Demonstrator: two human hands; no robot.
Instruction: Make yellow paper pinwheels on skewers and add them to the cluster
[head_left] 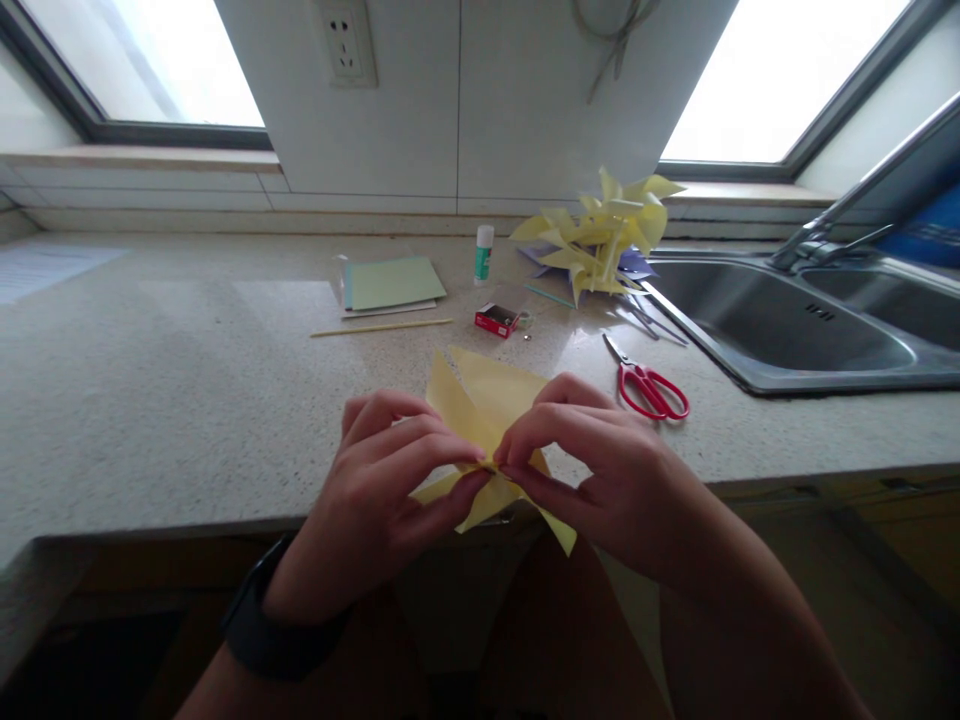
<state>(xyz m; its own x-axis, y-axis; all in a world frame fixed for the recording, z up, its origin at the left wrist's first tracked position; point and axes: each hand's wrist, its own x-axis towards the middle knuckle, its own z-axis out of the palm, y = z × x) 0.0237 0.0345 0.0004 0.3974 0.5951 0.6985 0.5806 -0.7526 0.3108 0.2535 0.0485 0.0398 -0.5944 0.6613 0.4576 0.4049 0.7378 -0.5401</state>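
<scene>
Left hand (394, 475) and right hand (611, 455) pinch yellow paper (499, 393) at its bunched centre, pointed flaps (557, 528) splaying near and far.

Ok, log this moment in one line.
left hand: pinching yellow paper | right hand: pinching same yellow paper | red-handled scissors: on counter

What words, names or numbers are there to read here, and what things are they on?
Nothing can be read for sure.
White-capped tube: pale marks on its green label, too small and blurred to read.
Small red box: tiny pale marks on its front, too small to read.
Sheet at the far left: too blurred to tell any writing.
Yellow paper at the front: no writing shows.
</scene>
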